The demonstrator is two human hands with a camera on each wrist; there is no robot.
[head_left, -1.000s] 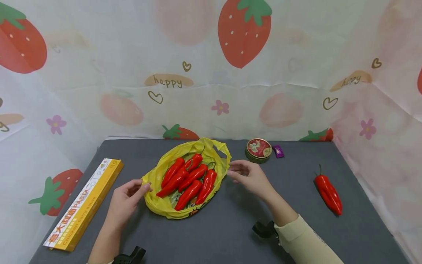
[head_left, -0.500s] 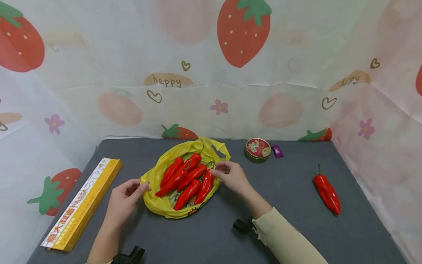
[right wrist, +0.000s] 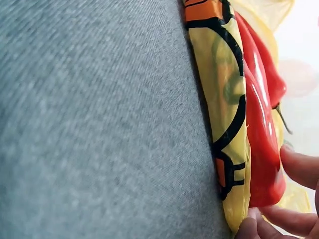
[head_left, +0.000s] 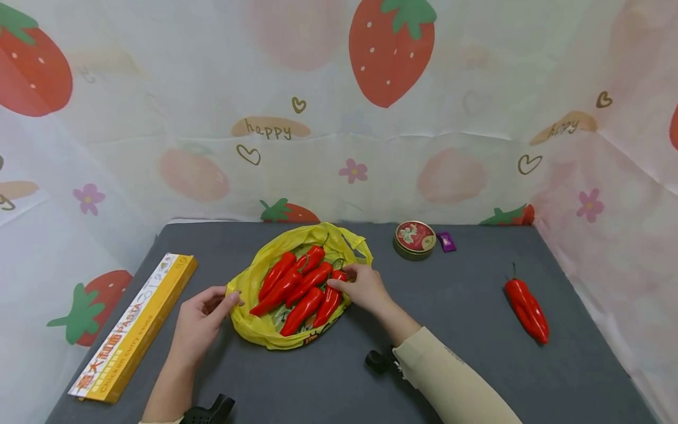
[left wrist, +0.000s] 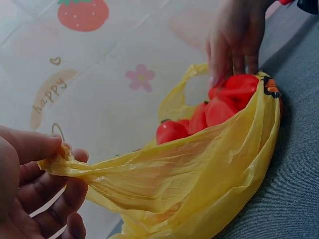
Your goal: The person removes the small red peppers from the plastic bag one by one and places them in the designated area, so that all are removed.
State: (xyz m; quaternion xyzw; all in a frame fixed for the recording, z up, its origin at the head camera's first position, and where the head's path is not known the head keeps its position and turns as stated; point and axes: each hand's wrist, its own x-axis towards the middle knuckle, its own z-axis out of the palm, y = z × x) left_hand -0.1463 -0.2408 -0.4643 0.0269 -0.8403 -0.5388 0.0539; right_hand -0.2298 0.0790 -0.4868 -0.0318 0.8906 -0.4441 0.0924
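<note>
Yellow bag, mouth open on grey table, held 6 red peppers. L hand pinched the bag's L rim btwn thumb & fingers. R hand was at the R-most pepper in the bag, thumb & fingers around its far end; couldn't tell if they pinched it. Lone pepper lay well to R; tin w/ purple pkt just beside it at back; box on L.

The head view looks forward and down; both wrist views, close, share the yellow plastic bag from opposite sides.
</note>
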